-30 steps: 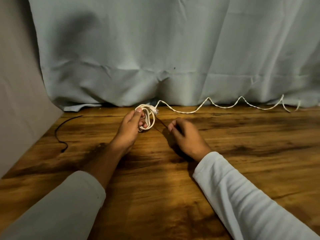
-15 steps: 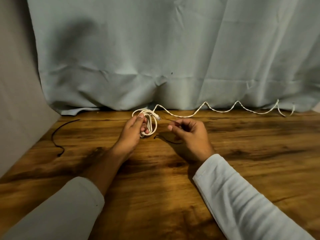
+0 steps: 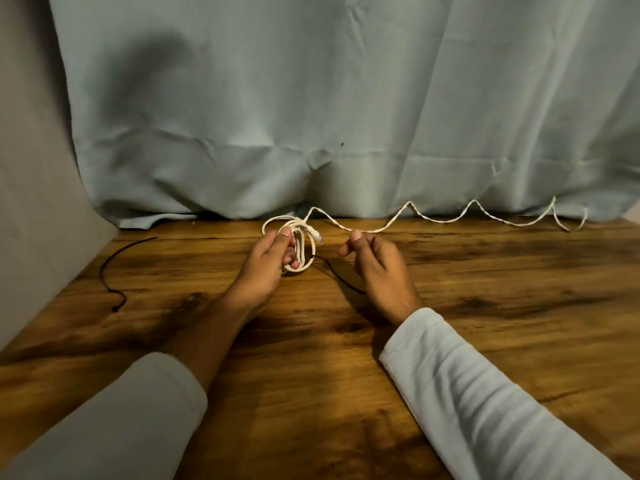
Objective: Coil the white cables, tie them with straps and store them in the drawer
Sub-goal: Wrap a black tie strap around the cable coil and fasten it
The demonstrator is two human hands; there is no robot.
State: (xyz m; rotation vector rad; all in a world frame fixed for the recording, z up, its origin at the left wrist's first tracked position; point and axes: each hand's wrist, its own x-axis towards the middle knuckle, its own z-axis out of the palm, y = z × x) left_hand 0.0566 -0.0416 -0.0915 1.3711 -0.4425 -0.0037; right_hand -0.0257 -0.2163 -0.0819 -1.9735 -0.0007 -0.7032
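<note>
My left hand (image 3: 266,268) grips a small coil of white cable (image 3: 302,249), thumb on top, with a pale connector (image 3: 317,235) sticking out to its right. From the coil the rest of the white cable (image 3: 446,221) runs in waves to the right along the foot of the curtain. My right hand (image 3: 377,268) is raised just right of the coil, fingers curled, thumb and forefinger pinched. A thin black strap (image 3: 341,280) trails below it towards the coil. The cable passes right at its fingertips; whether they touch it I cannot tell.
A second thin black strap (image 3: 110,271) lies on the wooden table (image 3: 485,341) at the left, near a grey wall (image 3: 31,202). A pale blue curtain (image 3: 346,116) closes off the back edge. No drawer is in view.
My right hand rose from the table beside the coil, bringing the black strap up with it. The left hand kept its grip on the coil.
</note>
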